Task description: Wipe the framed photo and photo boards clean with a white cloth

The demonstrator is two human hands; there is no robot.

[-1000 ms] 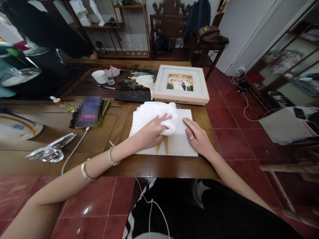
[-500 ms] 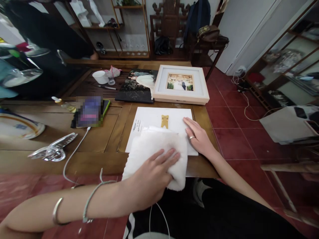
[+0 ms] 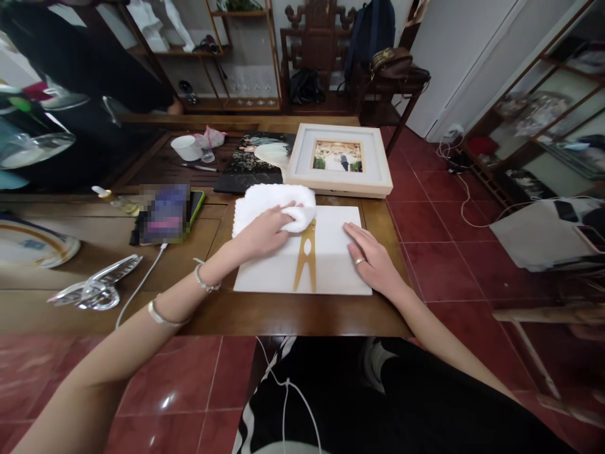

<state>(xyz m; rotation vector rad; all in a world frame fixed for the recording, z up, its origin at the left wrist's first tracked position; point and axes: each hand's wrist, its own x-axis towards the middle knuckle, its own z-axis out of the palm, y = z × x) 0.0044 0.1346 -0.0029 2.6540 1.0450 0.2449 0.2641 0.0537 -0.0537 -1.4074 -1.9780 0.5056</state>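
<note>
My left hand closes on a fluffy white cloth over the flat white rectangular board's far-left corner; my right hand, straight-fingered, empty, rests on its right edge. Wiping looks unfinished.

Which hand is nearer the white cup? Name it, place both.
Left. The left hand, at the white cloth, is right of the white cup and nearer the wearer; the right hand, touching the board, is farther right.
</note>
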